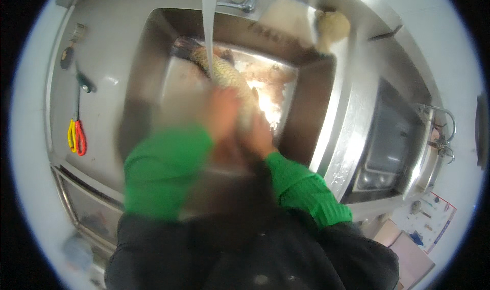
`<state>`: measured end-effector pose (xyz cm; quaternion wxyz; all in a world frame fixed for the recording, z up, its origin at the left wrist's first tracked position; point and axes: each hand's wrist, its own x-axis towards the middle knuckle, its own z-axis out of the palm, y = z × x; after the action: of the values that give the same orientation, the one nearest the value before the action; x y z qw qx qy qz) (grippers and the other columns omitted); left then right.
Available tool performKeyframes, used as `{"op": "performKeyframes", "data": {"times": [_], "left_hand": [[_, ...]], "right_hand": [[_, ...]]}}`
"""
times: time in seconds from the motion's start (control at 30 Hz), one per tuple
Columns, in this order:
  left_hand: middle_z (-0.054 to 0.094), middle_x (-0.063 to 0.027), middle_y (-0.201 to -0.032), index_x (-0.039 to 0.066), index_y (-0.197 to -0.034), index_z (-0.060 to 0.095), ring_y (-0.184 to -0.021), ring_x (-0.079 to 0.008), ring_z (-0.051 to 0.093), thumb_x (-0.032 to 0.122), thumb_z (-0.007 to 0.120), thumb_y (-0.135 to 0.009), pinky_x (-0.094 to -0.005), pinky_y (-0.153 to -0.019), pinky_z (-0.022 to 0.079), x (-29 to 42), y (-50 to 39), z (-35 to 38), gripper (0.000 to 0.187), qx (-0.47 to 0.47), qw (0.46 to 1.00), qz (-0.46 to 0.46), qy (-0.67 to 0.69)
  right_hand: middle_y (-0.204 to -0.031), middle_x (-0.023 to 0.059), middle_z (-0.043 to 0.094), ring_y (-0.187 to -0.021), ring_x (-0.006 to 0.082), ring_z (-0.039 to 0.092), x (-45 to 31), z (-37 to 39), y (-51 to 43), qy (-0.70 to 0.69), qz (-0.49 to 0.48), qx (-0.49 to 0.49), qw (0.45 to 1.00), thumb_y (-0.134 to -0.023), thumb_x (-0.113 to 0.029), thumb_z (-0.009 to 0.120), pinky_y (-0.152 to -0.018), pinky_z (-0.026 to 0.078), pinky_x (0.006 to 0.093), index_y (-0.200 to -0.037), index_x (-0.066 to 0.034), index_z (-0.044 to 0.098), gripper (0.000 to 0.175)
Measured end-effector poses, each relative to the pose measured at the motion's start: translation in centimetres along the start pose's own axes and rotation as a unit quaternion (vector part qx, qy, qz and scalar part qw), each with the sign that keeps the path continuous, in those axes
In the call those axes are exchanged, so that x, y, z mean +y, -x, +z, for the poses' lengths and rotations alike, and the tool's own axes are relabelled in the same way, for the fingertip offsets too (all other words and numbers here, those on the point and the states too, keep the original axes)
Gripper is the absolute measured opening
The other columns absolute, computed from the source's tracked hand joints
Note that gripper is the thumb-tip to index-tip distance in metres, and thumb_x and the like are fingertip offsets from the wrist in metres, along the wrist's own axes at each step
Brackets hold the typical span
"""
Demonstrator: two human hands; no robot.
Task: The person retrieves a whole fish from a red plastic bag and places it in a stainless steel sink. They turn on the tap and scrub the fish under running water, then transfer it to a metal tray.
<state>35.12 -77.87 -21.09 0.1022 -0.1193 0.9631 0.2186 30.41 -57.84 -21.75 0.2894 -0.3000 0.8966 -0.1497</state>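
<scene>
A large scaly fish [226,72] lies at a slant in the stainless steel sink [306,110], its dark tail [185,47] towards the far left corner. Water [208,25] pours in a thin stream onto its body near the tail half. My left hand [222,112] is at the fish's left side, fingers on the scales; motion blur hides its grip. On the opposite side, my right hand [262,135] clasps the body lower down. The fish's near end is blurred and partly hidden between my hands. Reddish wet stains mark the sink floor.
Scissors with red and yellow handles [78,137], a dark green-handled tool [83,81] and a small scaler-like tool [68,56] lie on the left counter. A lever tap [247,2] and a yellowish sponge or cloth [334,26] are behind. A second basin [394,137] lies right.
</scene>
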Motion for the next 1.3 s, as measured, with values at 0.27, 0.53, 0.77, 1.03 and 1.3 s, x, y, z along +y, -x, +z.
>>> {"op": "performKeyframes", "data": {"times": [0.27, 0.53, 0.77, 1.03, 1.3], "left_hand": [[0.060, -0.0134, -0.106, 0.007, -0.104, 0.063, -0.100, -0.0309, 0.056, 0.016, 0.054, -0.087, -0.0430, -0.084, 0.049, -1.1, 1.6, 5.4, 0.021, 0.255, 0.947, -0.191, 0.036], [0.053, -0.0240, -0.114, -0.004, -0.114, 0.056, -0.107, -0.0437, 0.050, -0.001, 0.051, -0.077, -0.0498, -0.095, 0.043, 5.0, 9.8, 7.0, 0.037, 0.096, 0.973, -0.047, 0.206], [0.052, -0.0260, -0.111, -0.004, -0.113, 0.056, -0.107, -0.0446, 0.050, 0.004, 0.054, -0.075, -0.0524, -0.094, 0.043, 6.1, 10.2, 6.8, 0.039, 0.070, 0.980, -0.059, 0.178], [0.059, -0.0242, -0.106, 0.002, -0.104, 0.058, -0.096, -0.0428, 0.059, 0.017, 0.044, -0.097, -0.0516, -0.082, 0.047, 4.8, 7.7, 7.0, 0.022, 0.287, 0.930, -0.185, 0.134], [0.064, -0.0220, -0.094, 0.002, -0.100, 0.067, -0.089, -0.0376, 0.061, 0.008, 0.050, -0.089, -0.0480, -0.082, 0.048, 3.1, 7.5, 5.8, 0.021, 0.069, 0.952, -0.197, 0.226]], "right_hand": [[-0.135, 0.0297, 0.042, -0.124, 0.0469, 0.043, -1.6, -0.1, 0.7, -0.052, -0.031, -0.014, 0.998, -0.061, -0.018, 0.089, -0.106, 0.034, 0.0529, -0.154, -0.0082, 0.007, 0.125], [-0.121, 0.0304, 0.052, -0.113, 0.0449, 0.052, -1.4, -0.7, 0.6, -0.123, -0.037, 0.002, 0.992, -0.065, -0.019, 0.085, -0.094, 0.045, 0.0509, -0.148, -0.0021, 0.024, 0.104], [-0.122, 0.0315, 0.056, -0.112, 0.0461, 0.056, 0.5, -0.5, 5.5, -0.042, 0.064, -0.095, 0.993, -0.081, -0.039, 0.072, -0.094, 0.046, 0.0508, -0.151, -0.0015, 0.017, 0.096], [-0.138, 0.0327, 0.042, -0.120, 0.0453, 0.050, 2.4, 2.2, 6.1, -0.019, 0.006, -0.083, 0.996, -0.073, -0.035, 0.080, -0.102, 0.042, 0.0468, -0.149, 0.0058, 0.011, 0.111], [-0.111, 0.0198, 0.065, -0.097, 0.0231, 0.064, -6.8, -6.3, -6.7, -0.269, -0.003, -0.065, 0.961, -0.094, -0.030, 0.060, -0.082, 0.052, 0.0359, -0.130, 0.0002, 0.048, 0.048]]}}
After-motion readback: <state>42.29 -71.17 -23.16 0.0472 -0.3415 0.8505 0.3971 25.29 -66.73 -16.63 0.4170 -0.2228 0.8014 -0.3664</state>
